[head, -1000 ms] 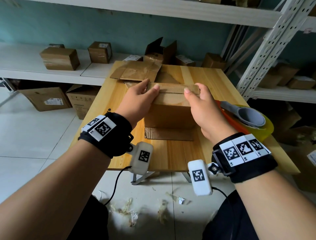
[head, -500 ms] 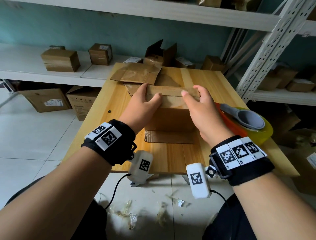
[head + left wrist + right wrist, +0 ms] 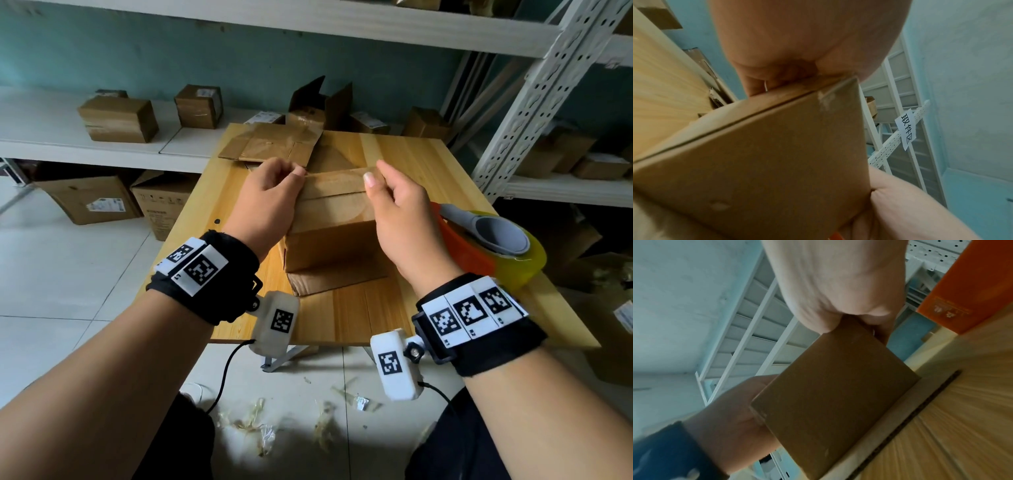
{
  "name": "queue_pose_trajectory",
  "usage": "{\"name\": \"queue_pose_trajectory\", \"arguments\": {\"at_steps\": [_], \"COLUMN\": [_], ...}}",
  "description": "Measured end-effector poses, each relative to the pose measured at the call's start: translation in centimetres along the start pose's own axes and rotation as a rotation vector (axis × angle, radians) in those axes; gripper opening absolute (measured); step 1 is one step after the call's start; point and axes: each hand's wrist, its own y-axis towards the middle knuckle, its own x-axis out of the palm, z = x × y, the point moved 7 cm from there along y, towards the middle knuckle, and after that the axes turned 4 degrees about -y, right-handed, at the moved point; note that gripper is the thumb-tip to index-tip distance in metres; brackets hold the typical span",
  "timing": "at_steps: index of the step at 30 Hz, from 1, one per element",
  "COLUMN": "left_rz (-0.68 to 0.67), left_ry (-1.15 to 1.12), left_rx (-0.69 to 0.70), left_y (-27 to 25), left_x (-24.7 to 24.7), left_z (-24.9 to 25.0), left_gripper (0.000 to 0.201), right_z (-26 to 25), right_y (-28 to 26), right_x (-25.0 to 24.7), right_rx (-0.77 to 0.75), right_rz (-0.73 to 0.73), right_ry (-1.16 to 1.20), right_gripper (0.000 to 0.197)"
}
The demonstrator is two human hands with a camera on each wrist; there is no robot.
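A small brown cardboard box [image 3: 329, 233] stands on the wooden table [image 3: 342, 315], slightly turned, with one bottom flap lying flat toward me. My left hand [image 3: 274, 195] grips the left end of its top flaps, fingers curled over the edge. My right hand [image 3: 394, 198] pinches the right end of the top flap between thumb and fingers. In the left wrist view the box [image 3: 760, 159] fills the frame under my left hand [image 3: 797, 65]. The right wrist view shows the box [image 3: 834, 386] pinched by my right hand [image 3: 849, 313].
An orange tape dispenser [image 3: 486, 246] with a grey handle and a yellowish tape roll sits just right of my right hand. Flattened cardboard [image 3: 274, 145] lies at the table's far end. White shelves [image 3: 102, 150] hold several boxes. Scraps litter the floor [image 3: 274, 425].
Both hands have closed from lying flat on the top flaps to gripping their ends. The box has turned a little, its near side swinging left.
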Motion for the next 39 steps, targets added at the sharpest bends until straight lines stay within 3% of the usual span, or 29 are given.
{"name": "queue_pose_trajectory", "arguments": {"at_steps": [8, 11, 15, 19, 28, 39], "left_rz": [-0.064, 0.002, 0.163, 0.3, 0.286, 0.234], "left_ry": [-0.014, -0.055, -0.081, 0.022, 0.099, 0.096], "left_rx": [-0.087, -0.094, -0.125, -0.03, 0.054, 0.073], "left_y": [-0.6, -0.6, -0.3, -0.1, 0.5, 0.9], "left_x": [1.2, 1.0, 0.0, -1.2, -1.3, -1.1], "left_z": [-1.0, -1.4, -1.8, -1.2, -1.3, -1.2], "left_gripper": [0.013, 0.016, 0.016, 0.018, 0.024, 0.024], "right_z": [-0.1, 0.5, 1.4, 2.6, 1.2, -0.1], "right_y": [0.0, 0.0, 0.0, 0.0, -0.8, -1.5], "right_x": [-1.3, -0.6, 0.5, 0.6, -1.4, -3.0], "right_rx": [0.017, 0.105, 0.254, 0.319, 0.161, 0.069], "right_rz": [0.098, -0.001, -0.198, -0.277, -0.053, 0.042], "right_ry": [-0.012, 0.081, 0.269, 0.33, 0.013, -0.308], "right_gripper": [0.047, 0.049, 0.069, 0.089, 0.079, 0.077]}}
